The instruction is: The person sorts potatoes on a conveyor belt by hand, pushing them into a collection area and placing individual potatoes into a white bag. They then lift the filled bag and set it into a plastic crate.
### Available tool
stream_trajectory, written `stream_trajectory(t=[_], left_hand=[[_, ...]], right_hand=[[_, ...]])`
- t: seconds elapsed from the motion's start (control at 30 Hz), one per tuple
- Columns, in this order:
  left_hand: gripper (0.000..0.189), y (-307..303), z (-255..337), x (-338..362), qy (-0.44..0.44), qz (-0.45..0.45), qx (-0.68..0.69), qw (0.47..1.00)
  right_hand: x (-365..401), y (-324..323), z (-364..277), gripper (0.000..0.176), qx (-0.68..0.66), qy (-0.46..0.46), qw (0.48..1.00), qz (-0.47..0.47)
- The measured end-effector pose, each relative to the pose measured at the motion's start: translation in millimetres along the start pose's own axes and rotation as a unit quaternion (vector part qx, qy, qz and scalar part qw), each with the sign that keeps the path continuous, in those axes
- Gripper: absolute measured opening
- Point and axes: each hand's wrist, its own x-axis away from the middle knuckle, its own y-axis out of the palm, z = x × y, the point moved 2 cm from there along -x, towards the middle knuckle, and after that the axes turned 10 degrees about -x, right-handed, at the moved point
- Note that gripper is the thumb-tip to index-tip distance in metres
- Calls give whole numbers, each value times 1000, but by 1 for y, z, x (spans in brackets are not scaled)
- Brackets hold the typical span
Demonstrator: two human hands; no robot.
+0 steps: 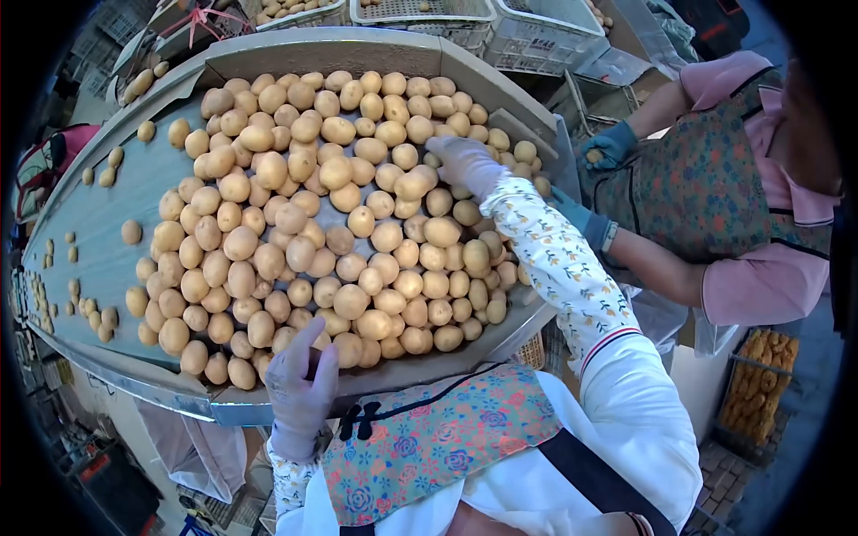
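In my head view, my left hand (302,380) has thumb and fingers apart, with potatoes (290,217) spread ahead of it across the table (331,55); others lie around my right hand (469,165), and I cannot tell whether it grips one. They look firm, light and prone to rolling, easily bruised, so cupping each round its middle seems best.

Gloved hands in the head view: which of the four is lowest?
The wearer's left hand, by the near edge of the potato heap. The wearer's right hand, over the heap, and the co-worker's two blue-gloved hands all sit higher.
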Motion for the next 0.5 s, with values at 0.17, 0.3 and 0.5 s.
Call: stream_trajectory(t=[0.17, 0.3, 0.5], left_hand=[[34, 5, -14, 7, -58, 21, 72, 995], [41, 12, 9, -6, -7, -9, 91, 996], [71, 4, 35, -30, 158, 44, -45, 986]], right_hand=[[61, -18, -18, 39, -625, 37, 780, -3], [94, 4, -49, 56, -827, -104, 537, -129], [122, 9, -108, 62, -833, -65, 529, -150]])
